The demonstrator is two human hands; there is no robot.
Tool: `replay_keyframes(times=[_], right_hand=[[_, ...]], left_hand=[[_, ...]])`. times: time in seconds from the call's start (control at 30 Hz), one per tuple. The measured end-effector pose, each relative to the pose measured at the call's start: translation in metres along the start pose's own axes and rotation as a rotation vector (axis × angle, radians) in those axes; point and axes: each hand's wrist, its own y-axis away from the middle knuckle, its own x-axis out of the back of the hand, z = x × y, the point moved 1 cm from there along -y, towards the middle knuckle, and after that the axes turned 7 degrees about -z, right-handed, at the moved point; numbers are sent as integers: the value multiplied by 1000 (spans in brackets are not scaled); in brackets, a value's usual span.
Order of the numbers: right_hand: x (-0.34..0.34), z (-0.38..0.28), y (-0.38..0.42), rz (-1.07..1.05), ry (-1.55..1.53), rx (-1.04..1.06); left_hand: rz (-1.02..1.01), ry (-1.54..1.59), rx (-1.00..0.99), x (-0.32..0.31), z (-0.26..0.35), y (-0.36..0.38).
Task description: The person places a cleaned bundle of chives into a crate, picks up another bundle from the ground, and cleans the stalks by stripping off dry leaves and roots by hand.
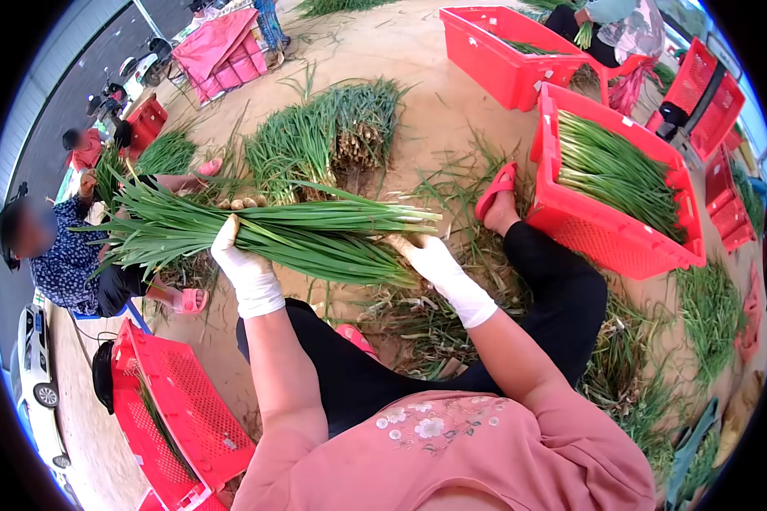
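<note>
A long bunch of green leafy stalks (315,226) lies across both my hands, its pale root ends pointing right and its leaf tips left. My white-gloved left hand (240,260) is wrapped round the leafy part from below. At the pale end, my gloved right hand (430,260) closes on the lower stalks, with its fingers partly hidden under them. Beyond the bunch, a large pile of similar stalks (315,136) rests on the ground.
A red crate (618,226) of stalks stands at my right, another red crate (503,72) behind it. At lower left is a red crate (179,383). A person (64,247) sits at the left; another (626,30) is at upper right. Loose leaves (435,328) litter the ground.
</note>
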Motion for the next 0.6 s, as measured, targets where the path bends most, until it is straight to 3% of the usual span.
replay_keyframes(times=[0.07, 0.1, 0.17, 0.2, 0.23, 0.3, 0.33, 0.43, 0.5, 0.57, 0.6], right_hand=[[-12, -7, -7, -44, -514, -94], [-7, 3, -14, -43, -515, -98], [0, 18, -25, -433, -1041, -362], [-11, 18, -29, -150, -1120, -398], [-12, 19, -25, -151, -1119, -397], [-12, 19, -16, -141, -1158, -279], [-7, 23, -8, -227, -1026, -284], [1, 27, 9, -220, -1010, -307], [13, 21, 27, -308, -1160, -216], [25, 20, 42, -515, -1519, 42], [32, 17, 49, -489, -1495, 110]], left_hand=[[-46, 30, 17, -6, -4, 3], [-44, 30, 21, -8, -7, 4], [-62, 26, 43, -10, -11, 5], [-100, 57, 53, -7, -13, 3], [-100, 58, 52, -5, -13, 3], [14, -17, 21, 1, -13, 2], [18, -16, 20, 6, -11, 2], [144, -119, 86, 17, -6, 2], [218, -146, 82, 15, -3, 1], [273, -133, 71, 19, -2, -2], [297, -118, 67, 24, -2, -4]])
